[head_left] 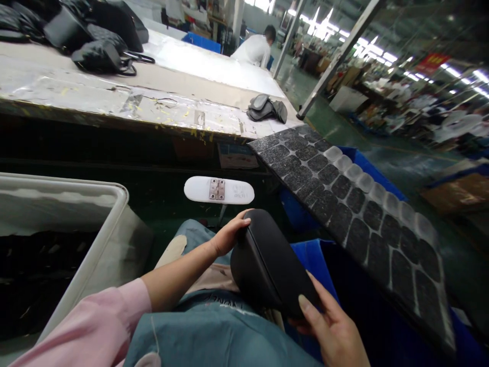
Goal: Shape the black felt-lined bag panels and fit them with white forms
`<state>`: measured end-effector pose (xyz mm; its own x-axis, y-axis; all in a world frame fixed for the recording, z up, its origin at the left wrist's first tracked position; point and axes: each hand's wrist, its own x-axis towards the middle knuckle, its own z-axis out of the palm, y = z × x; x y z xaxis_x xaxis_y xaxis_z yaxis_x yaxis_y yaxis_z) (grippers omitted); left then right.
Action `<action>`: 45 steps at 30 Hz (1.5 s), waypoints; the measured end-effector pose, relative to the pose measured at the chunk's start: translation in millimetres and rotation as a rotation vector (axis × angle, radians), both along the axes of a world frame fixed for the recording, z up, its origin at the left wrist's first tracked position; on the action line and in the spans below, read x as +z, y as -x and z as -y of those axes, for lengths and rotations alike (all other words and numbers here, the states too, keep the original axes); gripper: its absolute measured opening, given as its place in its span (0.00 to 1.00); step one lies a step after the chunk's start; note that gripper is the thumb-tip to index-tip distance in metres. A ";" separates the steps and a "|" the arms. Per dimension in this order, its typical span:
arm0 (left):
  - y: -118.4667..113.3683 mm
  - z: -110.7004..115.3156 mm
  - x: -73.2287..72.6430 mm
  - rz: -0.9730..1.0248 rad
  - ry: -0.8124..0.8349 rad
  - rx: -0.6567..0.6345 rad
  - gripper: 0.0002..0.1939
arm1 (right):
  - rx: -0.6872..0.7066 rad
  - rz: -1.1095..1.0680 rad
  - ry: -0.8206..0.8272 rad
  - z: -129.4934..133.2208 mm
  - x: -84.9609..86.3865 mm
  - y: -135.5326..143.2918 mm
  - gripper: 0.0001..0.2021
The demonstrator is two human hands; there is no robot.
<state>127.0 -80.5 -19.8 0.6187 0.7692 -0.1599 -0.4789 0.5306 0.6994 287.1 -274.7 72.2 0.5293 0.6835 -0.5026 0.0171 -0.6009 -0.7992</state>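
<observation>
From the head view, find the smooth, black, leather-like pouch with rounded ends and a long seam [280, 257] in front of the body, just off six o'clock toward five, slanting from eleven to five o'clock above the teal cloth garment [217, 336]. Held at the eleven o'clock end by the left hand [231, 235], with thumb pressed on top and other fingers curled behind, mostly hidden. Held at the five o'clock end by the right hand [334, 321], with fingers parted only to the pouch's thickness, thumb on the near side, forefinger along the far edge, and lower tips out of sight. To handle well, probably best to keep both grips at the ends, pressing lightly and evenly to avoid creasing the smooth face. If turning, go slowly, with seam kept in sight and without twisting one end against the other. Keep clear of the white oval board [231, 194] with its metal hinge [217, 189], between ten and eleven o'clock from the pouch, and of the black-and-grey slab of rounded patches [336, 204], between two and three, for fear of scuffs. Note also the white plastic bin [124, 193] at nine o'clock and the pale, worn table [183, 81] toward eleven.
</observation>
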 end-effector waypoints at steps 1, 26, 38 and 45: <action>0.2 0.4 0.4 0.002 0.016 0.006 0.26 | 0.013 0.015 -0.016 -0.5 0.7 1.4 0.40; 66.6 38.9 0.9 0.009 -0.027 0.164 0.25 | 0.483 1.015 -0.554 9.6 -23.2 -26.6 0.18; 58.8 56.1 6.4 -0.329 0.151 0.197 0.28 | 0.166 0.541 -0.175 -7.5 -33.8 -21.8 0.23; 55.7 49.8 -12.4 -0.683 0.038 0.335 0.25 | 0.264 0.390 -0.201 -32.5 -35.9 -15.4 0.29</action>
<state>71.3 -130.4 -32.1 0.1070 0.8849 -0.4533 -0.0862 0.4624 0.8825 302.5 -242.2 36.3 0.4480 0.8820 -0.1463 0.4676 -0.3707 -0.8025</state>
